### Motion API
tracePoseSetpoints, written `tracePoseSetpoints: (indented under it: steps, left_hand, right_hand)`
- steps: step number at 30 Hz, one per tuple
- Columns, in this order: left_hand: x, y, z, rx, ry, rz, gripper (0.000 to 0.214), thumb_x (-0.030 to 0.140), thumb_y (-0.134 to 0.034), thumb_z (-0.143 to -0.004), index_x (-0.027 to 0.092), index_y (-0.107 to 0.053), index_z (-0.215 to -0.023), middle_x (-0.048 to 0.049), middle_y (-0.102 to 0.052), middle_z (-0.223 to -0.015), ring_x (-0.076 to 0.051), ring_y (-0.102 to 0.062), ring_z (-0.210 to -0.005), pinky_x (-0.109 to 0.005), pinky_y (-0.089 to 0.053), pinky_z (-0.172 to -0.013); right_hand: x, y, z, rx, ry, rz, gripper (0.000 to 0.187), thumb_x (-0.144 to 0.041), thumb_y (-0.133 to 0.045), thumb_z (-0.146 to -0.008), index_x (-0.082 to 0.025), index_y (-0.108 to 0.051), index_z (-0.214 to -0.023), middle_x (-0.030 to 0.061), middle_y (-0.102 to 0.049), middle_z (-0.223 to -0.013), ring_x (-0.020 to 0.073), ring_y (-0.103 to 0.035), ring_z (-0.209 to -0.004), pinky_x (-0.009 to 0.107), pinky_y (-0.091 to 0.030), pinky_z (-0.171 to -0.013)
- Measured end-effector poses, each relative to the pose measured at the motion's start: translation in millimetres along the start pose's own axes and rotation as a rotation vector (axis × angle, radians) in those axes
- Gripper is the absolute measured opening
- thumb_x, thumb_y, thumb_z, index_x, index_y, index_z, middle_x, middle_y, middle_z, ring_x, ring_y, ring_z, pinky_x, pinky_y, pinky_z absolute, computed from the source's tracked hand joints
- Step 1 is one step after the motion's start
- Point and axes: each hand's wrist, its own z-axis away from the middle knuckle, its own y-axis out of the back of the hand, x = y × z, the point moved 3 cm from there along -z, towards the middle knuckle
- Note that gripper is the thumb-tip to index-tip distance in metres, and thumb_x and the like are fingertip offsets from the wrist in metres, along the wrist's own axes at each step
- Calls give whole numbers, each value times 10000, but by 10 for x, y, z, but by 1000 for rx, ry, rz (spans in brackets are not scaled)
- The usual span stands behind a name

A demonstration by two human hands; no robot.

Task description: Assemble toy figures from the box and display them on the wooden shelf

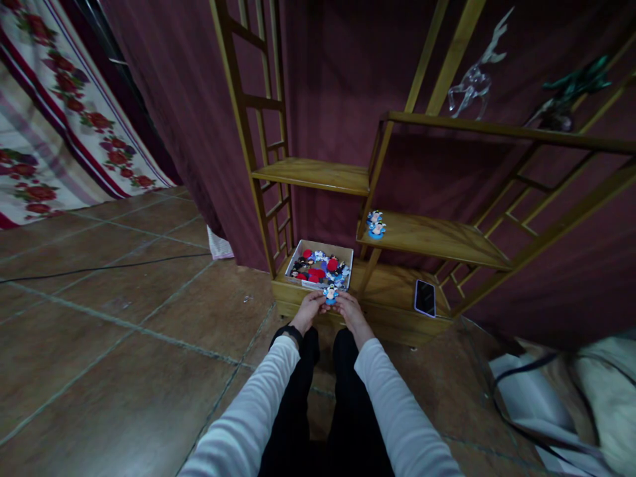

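Between both hands I hold a small blue-and-white figurine (330, 295) on a round blue base. My left hand (312, 307) grips it from the left, and my right hand (348, 307) closes on it from the right. Just beyond the hands, a white open box (294, 254) holds many small figurines, red, black, blue and white. Two similar blue-and-white figurines (376, 230) stand at the left end of the middle wooden shelf (437, 240), one behind the other.
A phone (424, 298) lies on the bottom board of the wooden rack (382, 288). A clear deer-like ornament (472, 86) and a dark green ornament (571, 93) stand on the upper right shelf. Bags (536, 397) sit on the floor at right; a black cable (109, 267) crosses the left floor.
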Motion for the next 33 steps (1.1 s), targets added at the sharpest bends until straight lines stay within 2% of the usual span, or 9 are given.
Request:
tracePoseSetpoints:
  steps: [6, 9, 19, 33]
  left_hand:
    - [30, -8, 11, -36, 3, 51, 219, 279, -696, -647, 114, -611, -763, -40, -633, -617, -90, -569, -506, -190, -406, -496]
    - [41, 3, 5, -39, 1, 70, 235, 282, -702, -644, 109, -612, -776, -46, -635, -627, -95, -579, -524, -194, -413, -511]
    - [69, 25, 24, -38, 7, 71, 252, 280, -716, -627, 136, -604, -802, -33, -641, -649, -108, -603, -592, -205, -427, -572]
    - [150, 4, 86, -72, 64, 53, 246, 362, -684, -659, 143, -609, -741, -34, -641, -641, -96, -580, -570, -204, -419, -573]
  right_hand:
    - [8, -12, -13, -73, 25, -59, 202, -259, -693, -558, -170, -615, -723, 12, -645, -606, 150, -607, -581, 269, -463, -575]
    - [25, -3, -32, -67, 35, -97, 199, -249, -703, -552, -170, -591, -697, 18, -641, -604, 167, -626, -617, 288, -483, -613]
    - [-8, -22, -15, -142, 45, -120, 259, -187, -708, -527, -168, -632, -773, 12, -659, -681, 156, -625, -676, 303, -482, -711]
    - [-50, -62, 37, -172, 38, -90, 367, -267, -763, -516, -176, -646, -852, 40, -673, -834, 150, -607, -716, 292, -478, -708]
